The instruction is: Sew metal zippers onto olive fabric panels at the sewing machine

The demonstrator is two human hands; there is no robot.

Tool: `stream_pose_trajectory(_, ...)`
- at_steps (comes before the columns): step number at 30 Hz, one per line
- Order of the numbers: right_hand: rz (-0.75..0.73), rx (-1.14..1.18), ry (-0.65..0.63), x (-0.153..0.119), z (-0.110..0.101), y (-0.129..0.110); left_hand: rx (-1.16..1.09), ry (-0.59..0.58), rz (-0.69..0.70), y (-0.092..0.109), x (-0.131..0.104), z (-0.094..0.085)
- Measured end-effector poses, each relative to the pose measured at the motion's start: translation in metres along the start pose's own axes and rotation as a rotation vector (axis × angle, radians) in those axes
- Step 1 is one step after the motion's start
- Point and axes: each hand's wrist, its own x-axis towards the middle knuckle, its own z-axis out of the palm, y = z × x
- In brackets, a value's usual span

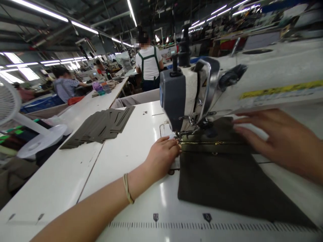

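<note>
A dark olive fabric piece (217,181) lies on the sewing machine bed, with a gold-toned zipper (217,143) running across it. My left hand (163,156) is at the left edge of the fabric beside the needle, its fingers bent and pressed together on that edge. To the right, my right hand (280,141) is slightly blurred. Its fingers are stretched out with a gap to the thumb, and the fingertips are close to the fabric's upper right corner. Above the zipper stands the sewing machine head (186,97); its presser foot partly hides the fabric.
A fanned stack of olive fabric pieces (101,126) lies on the white table (121,174) at left. A white fan (41,139) stands beyond it. A printed ruler (181,226) runs along the front. One person (150,65) stands with their back turned; others sit further left.
</note>
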Motion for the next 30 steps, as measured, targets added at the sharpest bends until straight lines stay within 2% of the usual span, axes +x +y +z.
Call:
stream_pose_trajectory(2, -0.148, 0.058, -0.074, -0.009, 0.001, -0.026, 0.014, -0.037, -0.026, 0.001, 0.004, -0.001)
stream_pose_trajectory(4, -0.249, 0.107, -0.175, -0.012, 0.009, -0.051, 0.027, -0.063, -0.120, 0.004, 0.008, -0.004)
stream_pose_trajectory(7, -0.177, 0.083, -0.304, -0.003, 0.031, -0.070, 0.056, -0.038, -0.244, 0.007, 0.012, -0.009)
stream_pose_trajectory(9, -0.096, 0.058, -0.375, 0.005, 0.045, -0.070, 0.065, -0.015, -0.257, 0.008, 0.011, -0.010)
stream_pose_trajectory(11, -0.086, 0.070, -0.412, 0.009, 0.053, -0.066, 0.051, -0.007, -0.244, 0.008, 0.009, -0.009)
stream_pose_trajectory(16, -0.130, 0.093, -0.369, -0.002, 0.057, -0.064, 0.011, 0.037, -0.162, 0.010, 0.001, -0.003)
stream_pose_trajectory(19, -0.180, 0.052, -0.320, -0.006, 0.054, -0.068, 0.069, -0.014, -0.130, 0.013, 0.001, -0.003)
stream_pose_trajectory(23, -0.338, -0.018, -0.087, -0.002, 0.050, -0.072, 0.147, -0.107, -0.117, 0.019, 0.005, -0.006)
stream_pose_trajectory(25, -0.326, -0.081, -0.005, 0.002, 0.052, -0.070, 0.179, -0.107, -0.136, 0.022, 0.007, -0.005)
stream_pose_trajectory(30, -0.268, 0.030, -0.099, 0.006, 0.067, -0.057, 0.212, -0.051, -0.176, 0.027, 0.007, 0.000)
